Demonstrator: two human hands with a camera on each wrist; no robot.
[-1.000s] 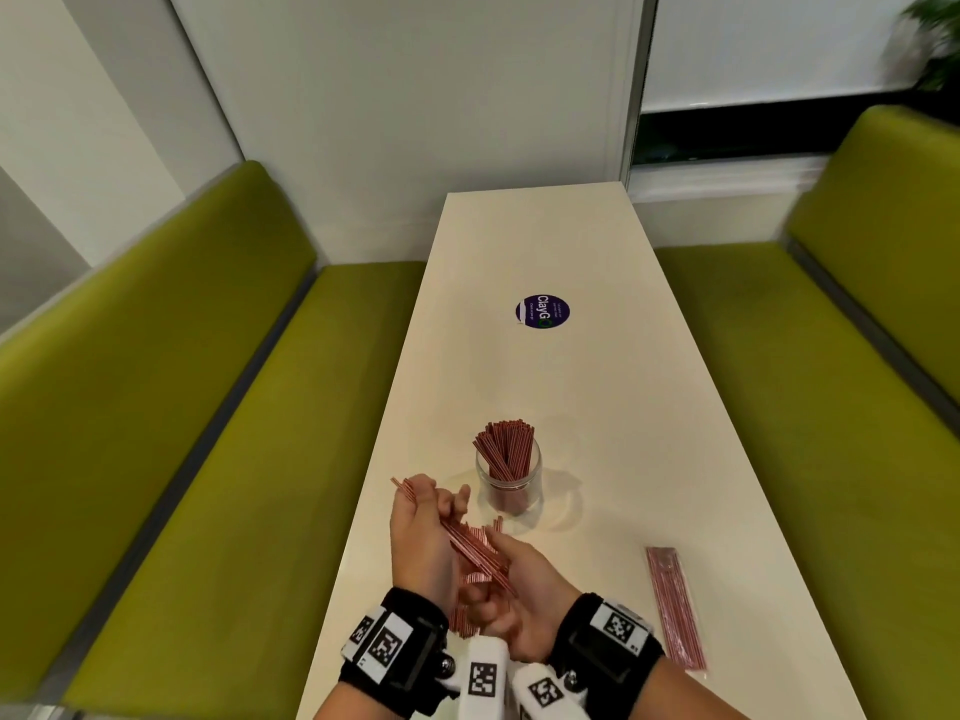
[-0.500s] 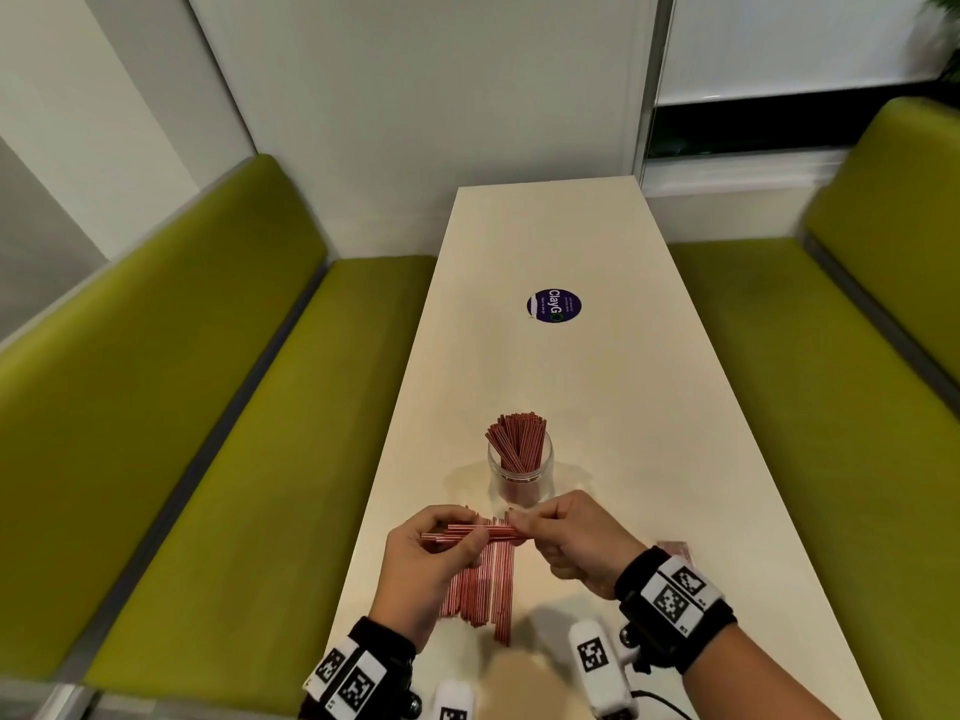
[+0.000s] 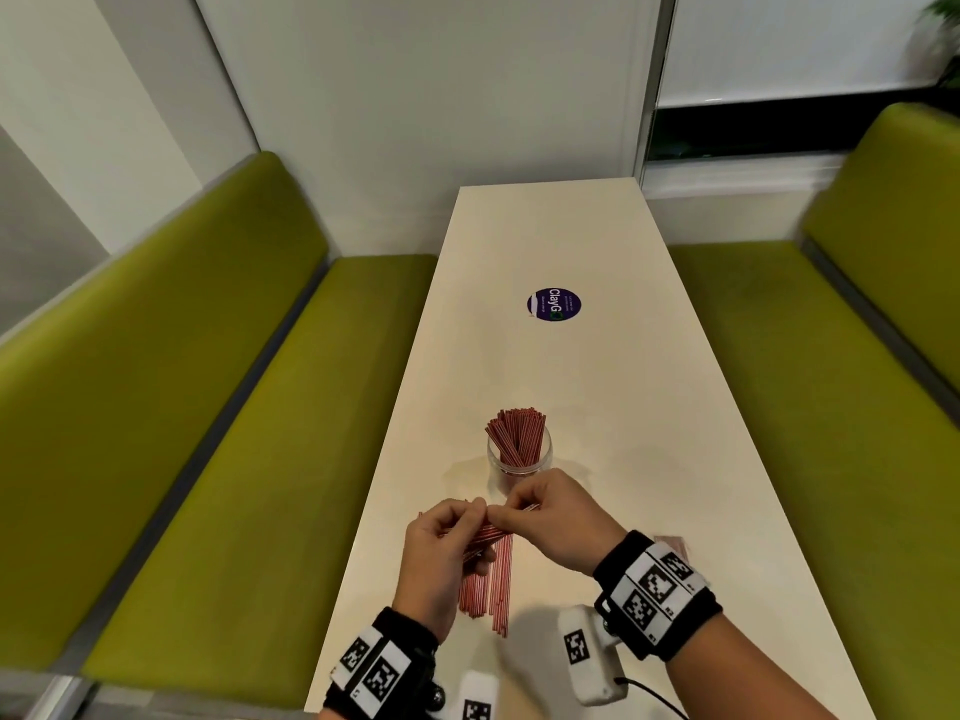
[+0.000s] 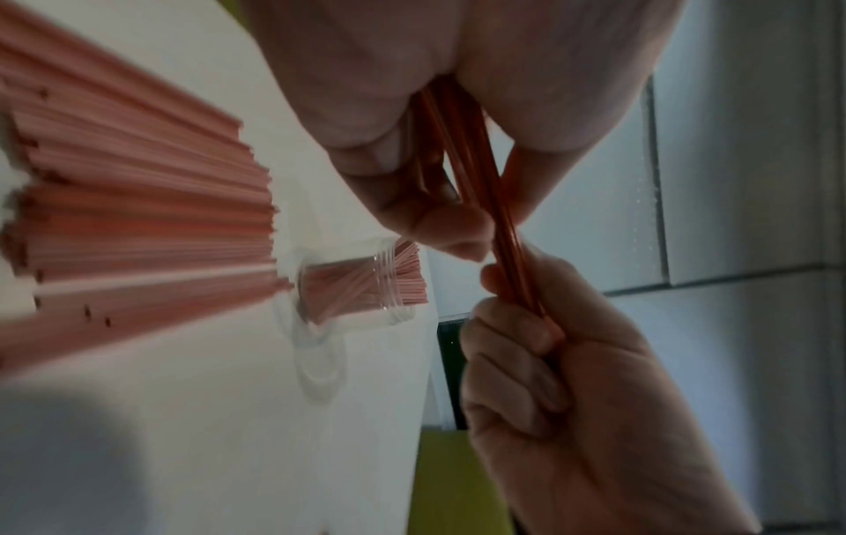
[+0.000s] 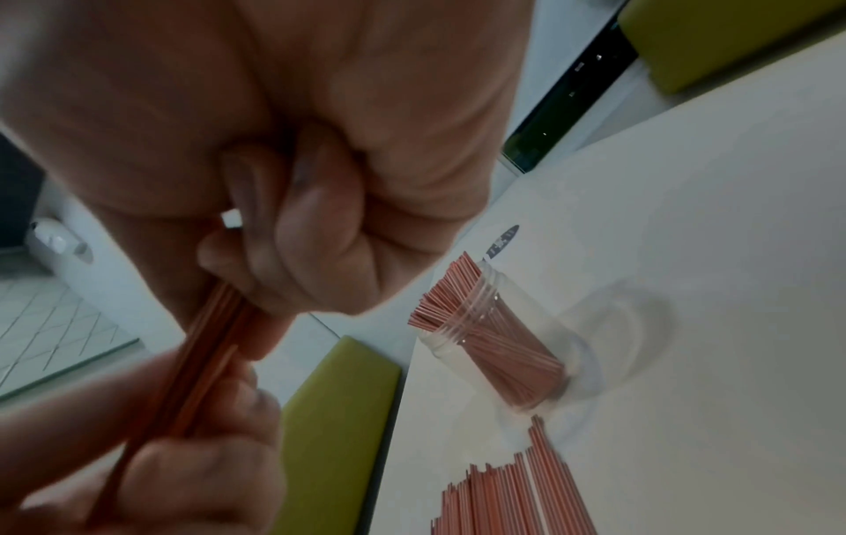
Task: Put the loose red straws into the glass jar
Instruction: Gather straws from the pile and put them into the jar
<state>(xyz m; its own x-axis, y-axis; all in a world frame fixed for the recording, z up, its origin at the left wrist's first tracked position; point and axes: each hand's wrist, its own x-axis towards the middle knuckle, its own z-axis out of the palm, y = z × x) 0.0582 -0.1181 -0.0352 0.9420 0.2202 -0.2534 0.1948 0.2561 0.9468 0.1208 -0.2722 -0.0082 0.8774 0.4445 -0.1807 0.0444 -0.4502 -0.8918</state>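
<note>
While glass jar (image 3: 519, 457) holds upright straws | both grips pinch one straw bundle (image 3: 485, 535).

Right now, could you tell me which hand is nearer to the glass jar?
The right hand: it sits just in front of the jar, nearly below it in the head view. The left hand is farther back and off to the left.

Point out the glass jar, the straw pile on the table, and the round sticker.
glass jar (image 3: 519, 462): head view, on its clear wall below the rim.
straw pile (image 3: 485, 589): head view, middle of the loose straws lying on the table.
round sticker (image 3: 554, 304): head view, centre of the purple disc.
</note>
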